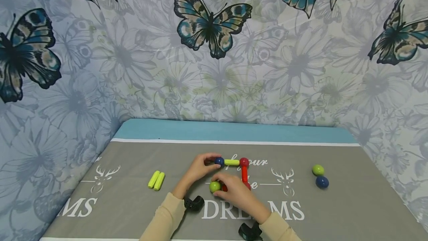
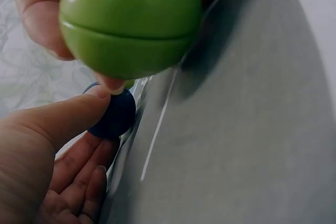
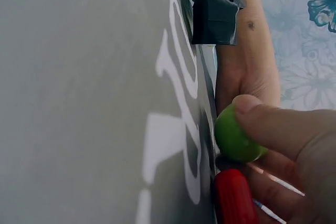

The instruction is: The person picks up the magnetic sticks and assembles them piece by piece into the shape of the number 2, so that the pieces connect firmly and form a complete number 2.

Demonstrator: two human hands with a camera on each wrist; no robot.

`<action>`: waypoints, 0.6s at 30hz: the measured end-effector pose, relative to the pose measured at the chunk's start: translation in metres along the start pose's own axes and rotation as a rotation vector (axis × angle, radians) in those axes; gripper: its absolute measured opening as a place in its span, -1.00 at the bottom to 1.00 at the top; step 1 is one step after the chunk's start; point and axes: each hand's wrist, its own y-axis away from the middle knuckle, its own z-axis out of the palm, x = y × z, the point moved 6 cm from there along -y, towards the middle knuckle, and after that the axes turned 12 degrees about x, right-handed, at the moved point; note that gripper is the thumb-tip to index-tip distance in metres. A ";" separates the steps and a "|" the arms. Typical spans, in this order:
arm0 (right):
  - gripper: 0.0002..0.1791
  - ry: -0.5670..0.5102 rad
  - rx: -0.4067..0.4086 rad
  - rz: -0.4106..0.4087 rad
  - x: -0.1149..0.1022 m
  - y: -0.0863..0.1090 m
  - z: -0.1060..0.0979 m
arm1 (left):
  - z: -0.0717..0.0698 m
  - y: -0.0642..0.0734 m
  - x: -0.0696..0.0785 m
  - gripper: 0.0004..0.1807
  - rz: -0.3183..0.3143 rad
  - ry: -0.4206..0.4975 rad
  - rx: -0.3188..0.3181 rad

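Note:
In the head view my left hand (image 1: 200,167) pinches a blue ball (image 1: 219,161) between thumb and fingers. A yellow-green rod (image 1: 232,162) runs from that ball to a red ball (image 1: 244,162). From there a red rod (image 1: 244,174) leads toward a second red ball (image 1: 247,185), partly covered by my right hand (image 1: 235,189). That hand holds a glossy green ball (image 1: 215,186) between thumb and fingers. Beside the green ball lies a red rod (image 3: 234,198), mostly hidden by the hand in the head view; whether they touch is unclear.
Two loose yellow-green rods (image 1: 156,180) lie to the left on the grey printed tablecloth (image 1: 127,200). Off to the right sit a loose green ball (image 1: 318,170) and a dark blue ball (image 1: 322,182). A butterfly-patterned cloth (image 1: 217,84) hangs behind the table.

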 end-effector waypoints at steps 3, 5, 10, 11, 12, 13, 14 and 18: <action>-0.64 0.056 -0.006 -0.021 0.000 0.001 0.001 | 0.000 0.000 -0.002 -0.66 -0.007 0.006 0.007; -0.63 0.087 -0.008 -0.031 0.000 0.001 0.000 | 0.001 -0.001 -0.008 -0.66 -0.005 0.001 0.015; -0.59 0.166 -0.019 -0.070 -0.003 0.003 -0.002 | 0.004 -0.003 -0.026 -0.66 -0.020 -0.028 0.024; -0.59 0.176 -0.022 -0.078 -0.003 0.003 -0.003 | 0.004 -0.003 -0.024 -0.65 -0.020 -0.029 0.022; -0.58 0.185 -0.025 -0.085 -0.003 0.004 -0.003 | 0.003 -0.003 -0.020 -0.65 -0.028 -0.023 0.019; -0.57 0.189 -0.027 -0.090 -0.003 0.004 -0.004 | 0.002 -0.002 -0.015 -0.65 -0.033 -0.019 0.014; -0.57 0.186 -0.030 -0.091 -0.002 0.005 -0.004 | 0.001 -0.002 -0.009 -0.65 -0.031 -0.011 0.009; -0.57 0.177 -0.029 -0.086 0.000 0.004 -0.005 | 0.001 -0.001 -0.002 -0.65 -0.025 0.002 0.004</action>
